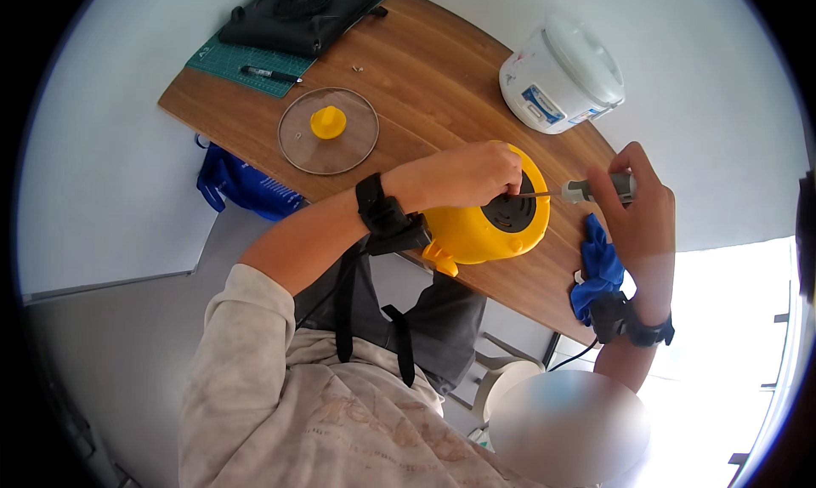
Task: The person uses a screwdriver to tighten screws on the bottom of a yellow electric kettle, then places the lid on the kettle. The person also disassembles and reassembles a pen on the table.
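A yellow electric pot (480, 235) lies on its side on the wooden table, its black slotted base (512, 219) turned to the right. My left hand (478, 173) reaches over the pot, its fingers closed in a pinch at the base; whatever they hold is too small to make out. In my right hand (637, 207) is a screwdriver (578, 190) with a grey and white handle. Its shaft points left, and the tip meets the base right beside my left fingertips. The screw under the tip, if any, is hidden.
Left on the table (425, 63) lies a glass lid (293, 152) with a yellow knob. Beyond it are a green cutting mat (208, 59), a marker (268, 73) and a black device (280, 20). A white rice cooker (544, 71) stands far right, a blue cloth (599, 267) near right.
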Demonstrator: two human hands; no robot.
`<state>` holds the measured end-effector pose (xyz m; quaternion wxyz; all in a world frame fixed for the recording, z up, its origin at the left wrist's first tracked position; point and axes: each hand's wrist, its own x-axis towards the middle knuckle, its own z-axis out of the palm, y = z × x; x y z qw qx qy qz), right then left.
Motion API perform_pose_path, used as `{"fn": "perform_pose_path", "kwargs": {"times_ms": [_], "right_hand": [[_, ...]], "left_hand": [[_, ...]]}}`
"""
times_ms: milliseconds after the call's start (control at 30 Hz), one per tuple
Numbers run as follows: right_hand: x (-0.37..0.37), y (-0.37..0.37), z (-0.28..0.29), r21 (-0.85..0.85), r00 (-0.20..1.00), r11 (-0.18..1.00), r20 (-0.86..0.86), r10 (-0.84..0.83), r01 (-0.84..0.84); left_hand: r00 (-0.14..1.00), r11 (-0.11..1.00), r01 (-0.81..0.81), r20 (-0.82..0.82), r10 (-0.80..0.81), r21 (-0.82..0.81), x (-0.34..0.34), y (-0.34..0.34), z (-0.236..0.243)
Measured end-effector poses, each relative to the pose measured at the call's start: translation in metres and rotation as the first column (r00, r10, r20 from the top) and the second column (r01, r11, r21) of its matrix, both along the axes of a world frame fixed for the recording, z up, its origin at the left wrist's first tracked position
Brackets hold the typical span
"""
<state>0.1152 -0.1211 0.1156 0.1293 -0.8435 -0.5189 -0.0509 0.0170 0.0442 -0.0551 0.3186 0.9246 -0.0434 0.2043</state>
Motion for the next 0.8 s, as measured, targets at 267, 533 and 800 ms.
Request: {"fn": "perform_pose_path", "kwargs": {"times_ms": [267, 533, 800], "right_hand": [[0.004, 0.0, 0.005, 0.007, 0.988, 0.99, -0.072, 0.138, -0.138], [-0.004, 0.011, 0.002, 0.006, 0.993, 0.995, -0.068, 0.101, -0.101], [-0.009, 0.016, 0.005, 0.013, 0.98, 0.983, -0.067, 0.186, -0.185]], "left_hand": [[0.999, 0.998, -0.014, 0.034, 0.012, 0.056, -0.002, -0.001, 0.003], [0.995, 0.984, -0.014, 0.095, -0.003, 0.178, -0.003, 0.0, -0.003], [0.999, 0.999, -0.026, -0.029, 0.027, 0.032, -0.008, -0.002, 0.007]]}}
